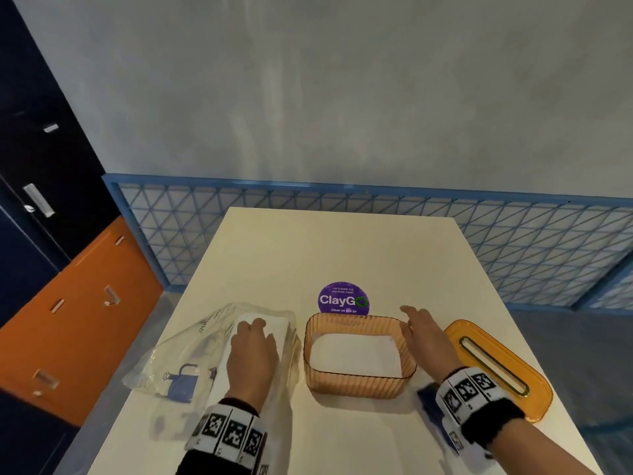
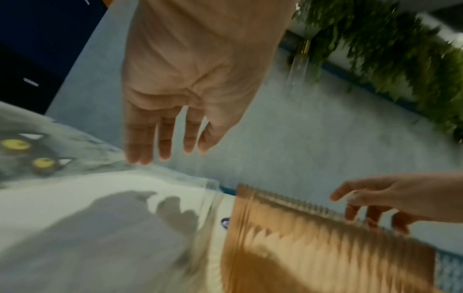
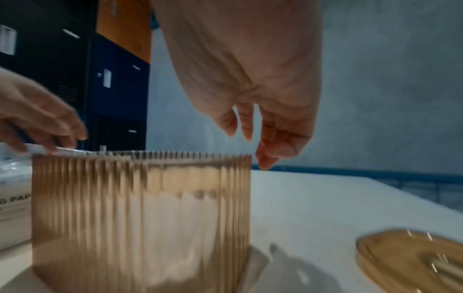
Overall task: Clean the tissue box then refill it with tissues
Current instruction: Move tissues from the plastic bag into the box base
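The left hand [image 1: 251, 358] is lying palm-down over the clear crinkled plastic tissue packet [image 1: 191, 358], its fingers straight and slightly spread; in the left wrist view the fingertips [image 2: 140, 156] are hovering just above the film, and whether they are touching it cannot be told. It is gripping nothing. The right hand [image 1: 423, 334] is reaching along the right side of the amber ribbed translucent plastic tissue box [image 1: 359, 375], with fingers relaxed and extended, holding nothing; in the right wrist view its fingertips [image 3: 265, 160] are hanging just beside the box's upper corner, and contact is unclear.

The tissue box is sitting open-topped in the middle of the cream tabletop [image 1: 342, 248], between the two hands. Its walls are showing fine vertical ridges and rounded corners, and a flat stack of white tissues [image 1: 352, 354] is lying inside it. The packet, just to the left of the box, is loose and wrinkled, and it is carrying a blue printed figure and dark lettering that is too blurred to read fully; "PAP" is showing in the right wrist view. More white tissues are showing through the film under the left hand.

The orange oval plastic lid with a gold-rimmed slot [image 1: 496, 365] is lying flat on the tabletop to the right of the box. Behind the box, a round purple sticker [image 1: 343, 299] is reading "ClayGo" with "Clean as you go" beneath it.
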`<state>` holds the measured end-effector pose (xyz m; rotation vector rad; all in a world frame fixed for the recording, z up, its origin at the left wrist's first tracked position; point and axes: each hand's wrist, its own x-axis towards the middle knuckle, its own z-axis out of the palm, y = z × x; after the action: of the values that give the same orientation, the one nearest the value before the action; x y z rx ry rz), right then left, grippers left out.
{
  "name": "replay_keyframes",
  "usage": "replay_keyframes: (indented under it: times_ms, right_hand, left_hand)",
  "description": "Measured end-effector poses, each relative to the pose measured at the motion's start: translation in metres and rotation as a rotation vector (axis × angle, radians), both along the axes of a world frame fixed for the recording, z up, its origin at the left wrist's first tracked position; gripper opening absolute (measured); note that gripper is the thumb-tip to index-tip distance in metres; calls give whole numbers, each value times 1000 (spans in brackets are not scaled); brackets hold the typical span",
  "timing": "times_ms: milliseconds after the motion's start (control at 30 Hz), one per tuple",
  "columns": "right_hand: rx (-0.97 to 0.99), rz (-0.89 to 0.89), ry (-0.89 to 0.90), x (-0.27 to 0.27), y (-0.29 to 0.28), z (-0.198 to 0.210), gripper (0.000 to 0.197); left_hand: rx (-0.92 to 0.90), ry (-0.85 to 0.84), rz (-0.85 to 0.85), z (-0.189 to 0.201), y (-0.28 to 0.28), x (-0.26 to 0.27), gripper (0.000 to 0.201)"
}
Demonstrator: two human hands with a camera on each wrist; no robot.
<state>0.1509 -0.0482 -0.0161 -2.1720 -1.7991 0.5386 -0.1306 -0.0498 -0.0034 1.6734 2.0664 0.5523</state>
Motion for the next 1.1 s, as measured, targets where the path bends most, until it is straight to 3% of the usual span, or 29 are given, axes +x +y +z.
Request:
replay_keyframes:
  times_ms: [133,267,367,633,933,1100]
  right_hand:
    - [-141,-128,240,-5,1,-21,44]
    - [-151,-213,289,-9,-4,-22,44]
    - [-167,-227,274,-11,-4,-20,44]
    - [-181,-218,227,-10,-3,-23,43]
    - [-186,-215,217,-10,-4,-21,41]
    - [-198,-199,213,-10,-3,-22,41]
  left_hand:
    - [-182,190,-5,-20,-5,1,49]
    - [-190,310,24,-31,1,11,58]
    - [-197,365,30,-35,8,14,52]
    - [-221,319,42,-40,11,14,34]
    - [-251,386,20,-33,13,14,37]
    - [-253,343,55,-21,18,-8,34]
